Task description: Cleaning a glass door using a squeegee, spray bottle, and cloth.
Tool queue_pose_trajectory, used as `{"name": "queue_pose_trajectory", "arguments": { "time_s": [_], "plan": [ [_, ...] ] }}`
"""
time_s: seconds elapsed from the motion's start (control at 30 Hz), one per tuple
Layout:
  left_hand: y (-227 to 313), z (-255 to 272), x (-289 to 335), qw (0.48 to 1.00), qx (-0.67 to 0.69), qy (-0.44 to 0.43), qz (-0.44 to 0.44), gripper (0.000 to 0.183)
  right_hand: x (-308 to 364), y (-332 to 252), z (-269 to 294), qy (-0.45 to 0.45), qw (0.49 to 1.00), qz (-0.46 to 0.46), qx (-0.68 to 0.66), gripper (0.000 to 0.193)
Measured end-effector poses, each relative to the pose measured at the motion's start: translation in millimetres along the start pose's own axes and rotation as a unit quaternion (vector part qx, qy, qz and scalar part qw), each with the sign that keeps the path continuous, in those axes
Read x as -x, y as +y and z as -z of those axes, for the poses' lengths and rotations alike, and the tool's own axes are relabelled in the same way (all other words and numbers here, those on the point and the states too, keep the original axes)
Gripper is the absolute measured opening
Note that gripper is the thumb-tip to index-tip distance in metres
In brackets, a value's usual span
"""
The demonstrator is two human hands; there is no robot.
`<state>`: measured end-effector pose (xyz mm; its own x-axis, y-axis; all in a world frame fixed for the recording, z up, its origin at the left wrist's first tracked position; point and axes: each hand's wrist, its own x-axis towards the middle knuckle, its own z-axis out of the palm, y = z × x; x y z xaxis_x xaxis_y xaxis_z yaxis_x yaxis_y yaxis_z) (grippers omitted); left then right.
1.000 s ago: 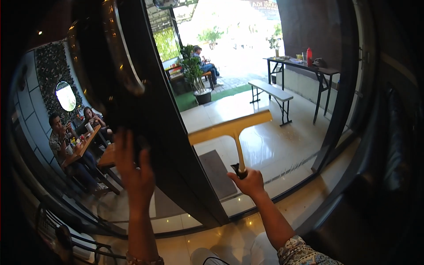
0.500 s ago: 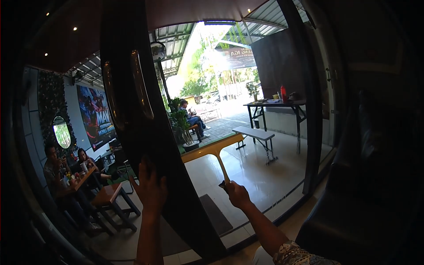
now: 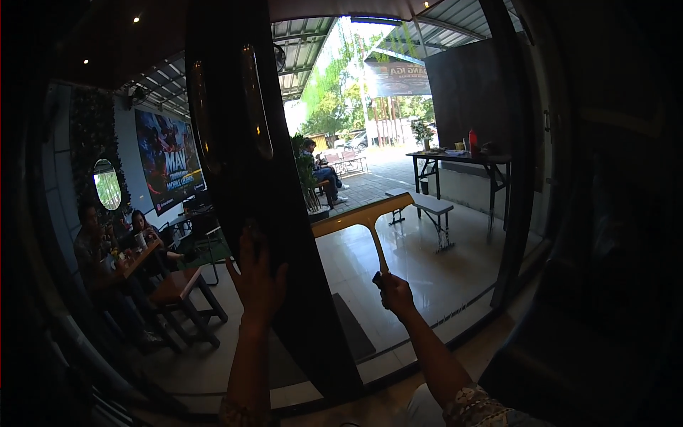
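My right hand (image 3: 395, 293) is closed around the handle of a yellow window squeegee (image 3: 371, 222). Its wide blade lies across the glass pane (image 3: 341, 267), sloping up to the right, with its left end meeting the dark door frame (image 3: 249, 188). On that upright frame rests my left hand (image 3: 260, 281), its fingers spread and holding nothing. Two long shiny door handles (image 3: 257, 103) stand above it. Dim light hides whether the whole left palm touches the frame.
Beyond the glass are a low bench (image 3: 430, 205), a folding table (image 3: 462, 156) with bottles and small items, and a potted plant (image 3: 306, 178). Two people sit at a wooden table (image 3: 135, 260) on the left, near a stool (image 3: 178, 285). Another person (image 3: 324, 174) sits farther out.
The whole scene has shifted up and right in the picture. The squeegee and my right hand sit slightly higher and farther right. My left hand stays on the frame.
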<state>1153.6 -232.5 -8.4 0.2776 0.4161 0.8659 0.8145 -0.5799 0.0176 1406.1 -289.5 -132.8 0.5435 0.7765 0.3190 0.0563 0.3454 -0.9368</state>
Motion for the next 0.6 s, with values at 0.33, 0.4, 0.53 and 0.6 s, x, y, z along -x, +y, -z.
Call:
{"name": "queue_pose_trajectory", "arguments": {
  "time_s": [0.33, 0.4, 0.53, 0.6],
  "plan": [
    [4.6, -3.6, -1.3, 0.999, -0.021, 0.022, 0.009, 0.078, -6.1, -1.2, 9.0, 0.026, 0.984, 0.108, 0.136, 0.043],
    [2.0, -15.3, -0.6, 1.0, -0.019, 0.018, 0.001, 0.079, -6.9, -0.6, 15.0, 0.05, 0.973, 0.12, 0.193, 0.045],
    [3.7, -10.0, -0.5, 0.999, -0.034, 0.038, -0.002, 0.078, -3.7, -12.3, 33.5, 0.026, 0.962, 0.117, 0.246, 0.045],
    [7.1, -7.7, -0.5, 0.999, -0.031, 0.028, 0.005, 0.078, -3.7, -13.8, 38.7, 0.013, 0.968, 0.094, 0.232, 0.043]
  ]
}}
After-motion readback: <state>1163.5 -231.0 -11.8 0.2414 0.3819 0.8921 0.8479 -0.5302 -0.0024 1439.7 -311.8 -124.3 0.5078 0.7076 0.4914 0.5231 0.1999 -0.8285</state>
